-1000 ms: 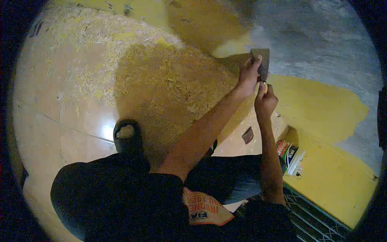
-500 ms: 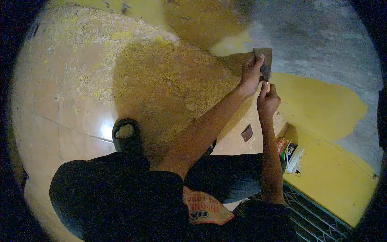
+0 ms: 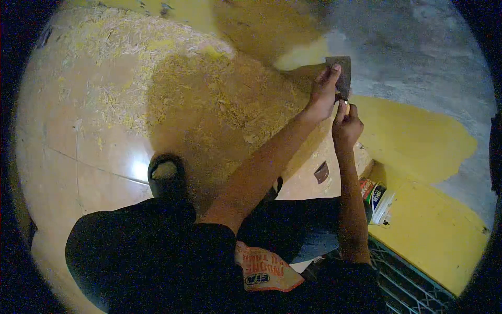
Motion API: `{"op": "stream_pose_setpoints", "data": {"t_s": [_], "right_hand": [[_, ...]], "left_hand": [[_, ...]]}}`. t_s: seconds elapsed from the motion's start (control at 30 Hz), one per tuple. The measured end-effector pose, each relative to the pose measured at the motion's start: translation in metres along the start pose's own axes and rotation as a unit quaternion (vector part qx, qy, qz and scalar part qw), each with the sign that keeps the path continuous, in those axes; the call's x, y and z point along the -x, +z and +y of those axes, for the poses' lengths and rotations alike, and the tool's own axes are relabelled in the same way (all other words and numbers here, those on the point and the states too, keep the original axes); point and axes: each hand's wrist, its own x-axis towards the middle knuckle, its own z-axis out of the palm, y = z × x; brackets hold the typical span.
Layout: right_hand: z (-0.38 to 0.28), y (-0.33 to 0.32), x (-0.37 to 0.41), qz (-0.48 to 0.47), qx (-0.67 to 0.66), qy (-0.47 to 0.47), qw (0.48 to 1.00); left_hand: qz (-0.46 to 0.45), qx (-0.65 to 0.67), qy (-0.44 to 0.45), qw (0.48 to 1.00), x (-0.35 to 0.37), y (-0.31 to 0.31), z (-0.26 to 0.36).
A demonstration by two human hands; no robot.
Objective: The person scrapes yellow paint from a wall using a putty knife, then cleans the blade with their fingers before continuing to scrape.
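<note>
My left hand [image 3: 325, 97] is closed round a flat dark brown piece [image 3: 341, 73], its thumb lying on the piece's face. Just below it, my right hand [image 3: 347, 125] is closed on a small tool with a yellow handle [image 3: 347, 108], whose tip meets the lower end of the brown piece. The tool's far end is hidden by the fingers. Behind both hands is a wall painted yellow [image 3: 413, 131] in part and grey higher up.
Yellow shavings [image 3: 125, 68] litter the tiled floor at the left. A small dark brown piece [image 3: 321, 172] lies below the hands. A labelled paint bucket [image 3: 375, 199] stands at the right, near a dark metal rack [image 3: 413, 277]. A printed sack [image 3: 266, 269] lies by my legs.
Both hands have shifted very slightly up with the brown piece and the tool. Their grips look the same.
</note>
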Motion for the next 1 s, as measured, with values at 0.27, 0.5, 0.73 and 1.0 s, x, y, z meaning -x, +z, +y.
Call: {"op": "stream_pose_setpoints", "data": {"t_s": [0.27, 0.5, 0.73, 1.0], "right_hand": [[-0.015, 0.0, -0.005, 0.007, -0.002, -0.029, 1.0], [0.003, -0.002, -0.006, 0.023, 0.048, -0.049, 0.997], [0.005, -0.004, -0.004, 0.02, 0.049, -0.053, 0.997], [0.017, -0.006, 0.0, 0.021, 0.048, -0.04, 0.998]], "left_hand": [[0.023, -0.023, 0.032, 0.999, -0.002, 0.001, 0.012], [-0.026, 0.007, 0.019, 0.999, -0.003, -0.002, -0.005], [-0.019, 0.007, 0.005, 1.0, -0.008, -0.003, -0.007], [-0.026, 0.028, -0.01, 0.999, -0.009, -0.006, -0.021]]}}
